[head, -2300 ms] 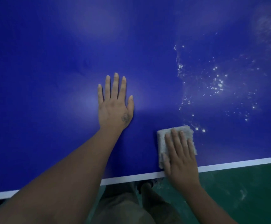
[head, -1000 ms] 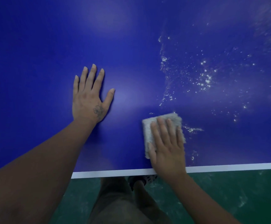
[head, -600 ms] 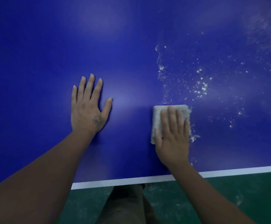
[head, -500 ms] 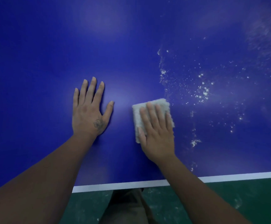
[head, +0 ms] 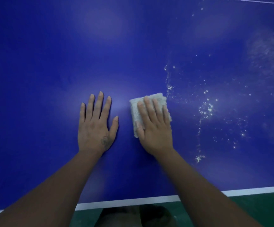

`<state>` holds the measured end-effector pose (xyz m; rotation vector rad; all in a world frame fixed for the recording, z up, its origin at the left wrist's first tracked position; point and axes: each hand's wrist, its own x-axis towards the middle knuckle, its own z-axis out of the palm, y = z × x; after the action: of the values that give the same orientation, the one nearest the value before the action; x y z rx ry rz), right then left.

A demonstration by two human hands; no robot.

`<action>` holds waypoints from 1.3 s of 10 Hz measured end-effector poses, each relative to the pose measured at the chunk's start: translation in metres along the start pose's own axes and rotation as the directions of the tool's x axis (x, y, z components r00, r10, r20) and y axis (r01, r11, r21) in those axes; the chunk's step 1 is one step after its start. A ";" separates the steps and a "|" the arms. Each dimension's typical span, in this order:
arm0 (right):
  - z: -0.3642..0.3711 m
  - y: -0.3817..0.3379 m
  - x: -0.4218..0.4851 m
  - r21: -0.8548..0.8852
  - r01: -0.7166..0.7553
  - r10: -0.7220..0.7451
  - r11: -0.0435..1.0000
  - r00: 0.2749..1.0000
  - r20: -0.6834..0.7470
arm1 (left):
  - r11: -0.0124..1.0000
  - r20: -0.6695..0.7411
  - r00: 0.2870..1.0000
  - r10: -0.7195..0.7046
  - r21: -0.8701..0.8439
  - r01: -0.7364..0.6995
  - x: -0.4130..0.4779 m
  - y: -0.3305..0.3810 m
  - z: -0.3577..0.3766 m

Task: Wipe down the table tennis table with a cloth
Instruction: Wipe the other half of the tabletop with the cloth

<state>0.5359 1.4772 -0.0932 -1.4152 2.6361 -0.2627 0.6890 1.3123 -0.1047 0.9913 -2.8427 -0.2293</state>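
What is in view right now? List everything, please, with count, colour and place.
flat table tennis table top: one, deep blue, fills most of the view
painted edge stripe: one, white, along the table's near edge
thin painted line: one, white, far top right of the table
folded fluffy terry cloth: one, off-white, flat on the table near the middle
scattered powdery specks: many, white, on the table right of the cloth
smooth floor: one, dark green, below the near edge
legs: dim, dark, bottom centre; count unclear
left hand: one, flat on the bare table, left of the cloth
right hand: one, fingers straight, pressing on the cloth
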 end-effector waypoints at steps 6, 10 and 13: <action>-0.023 0.081 0.040 -0.070 -0.204 0.204 0.976 0.979 -0.010 | 1.000 0.027 1.000 -0.006 -0.003 0.007 -0.002 -0.004 0.008; -0.021 0.072 0.097 -0.077 -0.067 0.064 0.995 0.997 -0.033 | 1.000 0.039 0.999 -0.019 0.023 0.018 -0.002 -0.004 0.010; -0.019 0.032 0.120 -0.030 -0.056 0.056 0.998 0.998 0.014 | 1.000 0.056 0.998 -0.021 0.021 0.020 0.001 0.000 0.006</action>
<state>0.4403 1.3957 -0.0862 -1.3442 2.6732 -0.2075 0.6876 1.3121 -0.1106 1.0346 -2.8926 -0.2339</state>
